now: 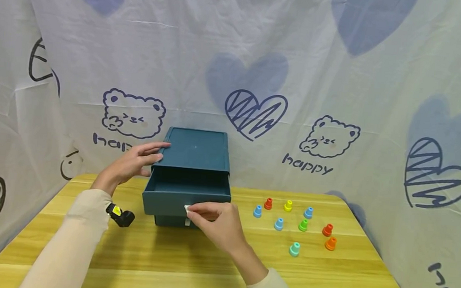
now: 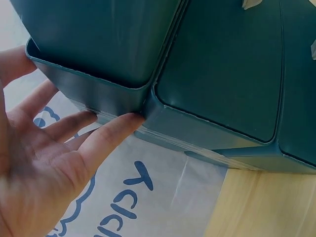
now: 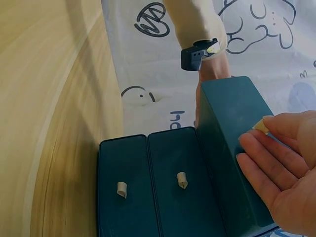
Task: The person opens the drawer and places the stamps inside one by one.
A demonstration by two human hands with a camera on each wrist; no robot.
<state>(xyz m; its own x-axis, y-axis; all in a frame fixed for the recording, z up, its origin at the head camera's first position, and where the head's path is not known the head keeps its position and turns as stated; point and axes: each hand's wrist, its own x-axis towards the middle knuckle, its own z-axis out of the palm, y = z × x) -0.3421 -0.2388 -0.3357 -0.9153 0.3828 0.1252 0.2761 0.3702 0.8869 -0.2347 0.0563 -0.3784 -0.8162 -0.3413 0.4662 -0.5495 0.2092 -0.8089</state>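
Observation:
A dark teal drawer cabinet (image 1: 197, 149) stands at the back of the table, left of the middle in the head view. Its top drawer (image 1: 164, 204) is pulled out, and the part of its inside that shows holds nothing. My right hand (image 1: 223, 225) pinches the small whitish pull tab (image 3: 260, 127) on that drawer's front between thumb and forefinger. With fingers spread, my left hand (image 1: 135, 162) touches the cabinet's left side; the fingertips (image 2: 132, 119) press near its edge in the left wrist view. Two lower drawers (image 3: 126, 163) with similar tabs are pushed in.
Several small cone-shaped pieces in blue, red, yellow, green and orange, such as the orange one (image 1: 330, 244), stand on the wooden table (image 1: 154, 265) to the right of the cabinet. A white printed cloth (image 1: 196, 68) hangs behind and along both sides.

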